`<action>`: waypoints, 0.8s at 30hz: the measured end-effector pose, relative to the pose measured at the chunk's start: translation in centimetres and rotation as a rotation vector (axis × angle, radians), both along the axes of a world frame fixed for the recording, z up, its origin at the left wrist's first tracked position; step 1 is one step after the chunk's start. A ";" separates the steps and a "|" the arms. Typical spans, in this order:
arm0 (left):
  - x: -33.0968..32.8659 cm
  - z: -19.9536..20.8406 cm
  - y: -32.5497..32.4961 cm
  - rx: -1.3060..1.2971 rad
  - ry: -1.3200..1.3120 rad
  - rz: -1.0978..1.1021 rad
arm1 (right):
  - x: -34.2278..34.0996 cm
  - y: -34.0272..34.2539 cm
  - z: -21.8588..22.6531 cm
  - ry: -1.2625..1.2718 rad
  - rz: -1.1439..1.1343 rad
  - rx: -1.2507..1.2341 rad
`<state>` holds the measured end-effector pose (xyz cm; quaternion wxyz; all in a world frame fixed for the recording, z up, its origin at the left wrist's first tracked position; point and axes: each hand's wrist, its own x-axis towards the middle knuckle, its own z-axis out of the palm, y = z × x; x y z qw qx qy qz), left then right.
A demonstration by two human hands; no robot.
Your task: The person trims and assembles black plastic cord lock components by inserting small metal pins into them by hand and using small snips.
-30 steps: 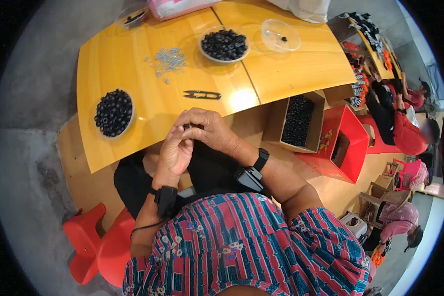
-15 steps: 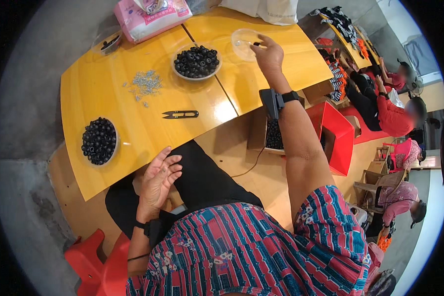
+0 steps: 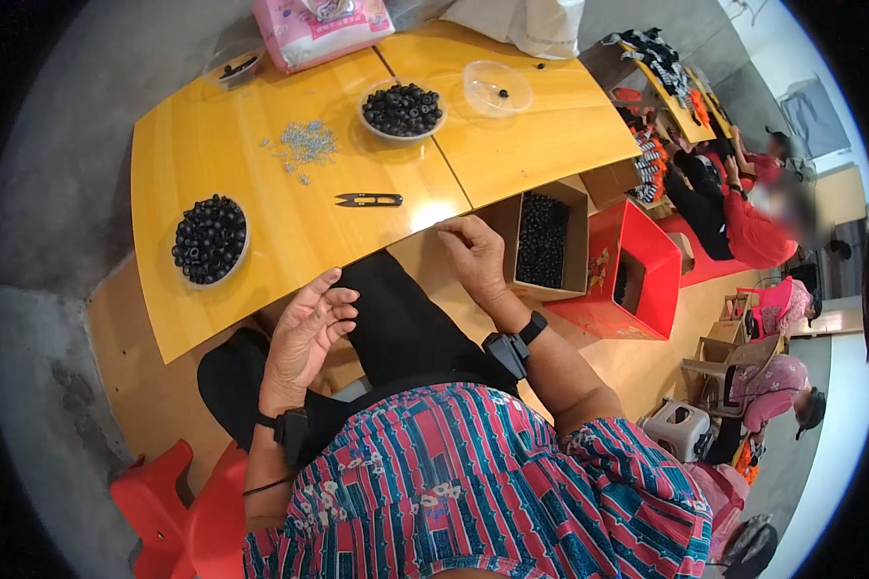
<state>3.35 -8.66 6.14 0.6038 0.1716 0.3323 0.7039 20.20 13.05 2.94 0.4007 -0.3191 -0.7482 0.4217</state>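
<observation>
My left hand (image 3: pixel 311 333) hovers by the table's front edge, fingers loosely apart and holding nothing. Over my lap, just off the same edge, my right hand (image 3: pixel 473 256) is closed with its fingers curled; nothing shows in it. A clear plastic tub (image 3: pixel 473 101) stands at the table's far right with a small black bead-like piece (image 3: pixel 503 94) inside. To its left, a bowl (image 3: pixel 403 138) is heaped with similar black pieces. Another full bowl (image 3: pixel 244 253) sits at the table's left. Black thread snips (image 3: pixel 369 200) lie between the hands and a scatter of small silvery metal pieces (image 3: pixel 307 142).
A pink package (image 3: pixel 323 39) and a white sack (image 3: pixel 547 27) sit at the back of the yellow table (image 3: pixel 512 159). Right of my hand are a cardboard box (image 3: pixel 574 241) of black pieces and a red box (image 3: pixel 603 289). Red stools (image 3: pixel 154 492) stand lower left. Several people sit at right.
My right hand has come back from the clear tub toward my lap. The black piece that was at its fingertips now appears inside the tub. My left hand has hardly moved.
</observation>
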 end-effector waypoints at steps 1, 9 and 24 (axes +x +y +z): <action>-0.1 0.3 0.1 0.001 0.015 0.015 | 0.1 0.5 0.1 0.003 -0.006 0.013; 0.7 0.1 -1.7 0.010 0.007 0.024 | 2.0 11.3 2.7 0.104 -0.292 -0.200; -0.4 -2.2 -3.2 -0.291 -0.044 -0.092 | 4.0 44.2 -2.6 -0.321 -0.581 -0.067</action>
